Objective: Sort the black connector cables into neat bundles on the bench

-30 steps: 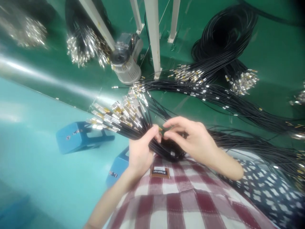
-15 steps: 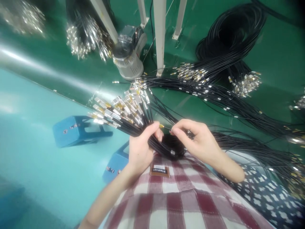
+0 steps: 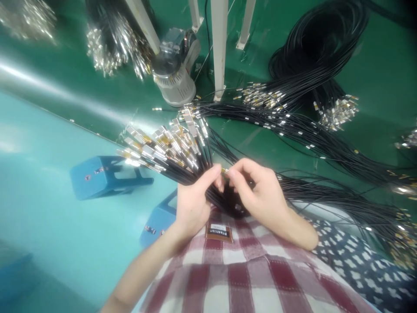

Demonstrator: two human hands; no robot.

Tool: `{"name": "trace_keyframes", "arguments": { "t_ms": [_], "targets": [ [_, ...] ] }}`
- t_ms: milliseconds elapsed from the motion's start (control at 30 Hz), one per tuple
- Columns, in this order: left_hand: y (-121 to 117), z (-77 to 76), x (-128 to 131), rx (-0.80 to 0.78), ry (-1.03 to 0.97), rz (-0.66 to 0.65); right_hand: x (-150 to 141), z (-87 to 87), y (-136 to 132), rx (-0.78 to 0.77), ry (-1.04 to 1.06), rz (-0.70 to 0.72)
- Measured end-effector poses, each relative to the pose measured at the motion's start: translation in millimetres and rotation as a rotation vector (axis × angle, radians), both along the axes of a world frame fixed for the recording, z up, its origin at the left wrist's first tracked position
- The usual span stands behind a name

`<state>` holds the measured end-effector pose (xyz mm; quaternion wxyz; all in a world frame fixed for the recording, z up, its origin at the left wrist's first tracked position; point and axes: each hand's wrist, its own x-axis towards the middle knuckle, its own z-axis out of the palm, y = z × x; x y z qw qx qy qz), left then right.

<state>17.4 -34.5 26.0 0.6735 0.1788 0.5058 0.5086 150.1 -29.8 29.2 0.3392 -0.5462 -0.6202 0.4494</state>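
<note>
The left hand has its grip wrapped around a thick bundle of black cables, held just in front of the checked garment. The bundle's metal ends fan out past that hand, away from the body and to the left. The right hand has thumb and forefinger together, apparently pinching 1 small yellow-and-silver tip just beside the left thumb. To do this well, the left grip should be firm but not crushing, so the tip being handled does not drag its neighbours along. The right pinch seems best set on the tip's stiff part, with any pull straight along its length. More black cables lie near on the green desk, so snagging looks possible
</note>
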Motion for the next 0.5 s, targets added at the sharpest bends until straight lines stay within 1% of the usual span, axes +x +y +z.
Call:
{"name": "trace_keyframes", "arguments": {
  "t_ms": [67, 100, 133, 167, 200, 300, 333, 367, 433, 500],
  "targets": [
    [-0.2, -0.4, -0.2, 0.007, 0.009, -0.001, -0.4, -0.2, -2.7, 0.166, -0.173, -0.013],
    [-0.2, -0.7, -0.3, 0.007, 0.009, -0.001, -0.6, -0.3, -3.2, 0.216, -0.229, -0.01],
    [-0.2, -1.1, -0.5, 0.003, 0.004, 0.0, -0.7, -0.6, -3.2, 0.229, -0.254, -0.004],
    [-0.2, -1.4, -0.7, -0.002, -0.003, 0.001, -0.9, -0.9, -2.5, 0.198, -0.242, 0.004],
    [-0.1, -1.8, -0.8, -0.01, -0.012, 0.004, -1.2, -1.2, -1.6, 0.122, -0.191, 0.022],
    [0.3, -2.3, -0.9, -0.026, -0.037, 0.012, -2.8, -1.6, 1.2, -0.199, 0.073, 0.09],
    [0.4, -2.3, -0.9, -0.023, -0.036, 0.011, -3.7, -1.4, 1.4, -0.238, 0.119, 0.091],
    [0.3, -2.2, -0.9, -0.019, -0.029, 0.006, -4.9, -0.9, 1.2, -0.217, 0.117, 0.084],
    [-0.2, -1.6, -0.9, -0.003, -0.008, 0.0, -7.5, 0.5, 0.2, -0.06, -0.001, 0.055],
    [-0.9, -1.0, -1.2, 0.005, 0.004, 0.001, -9.1, 1.8, -0.1, 0.084, -0.132, 0.058]
  ]
}}
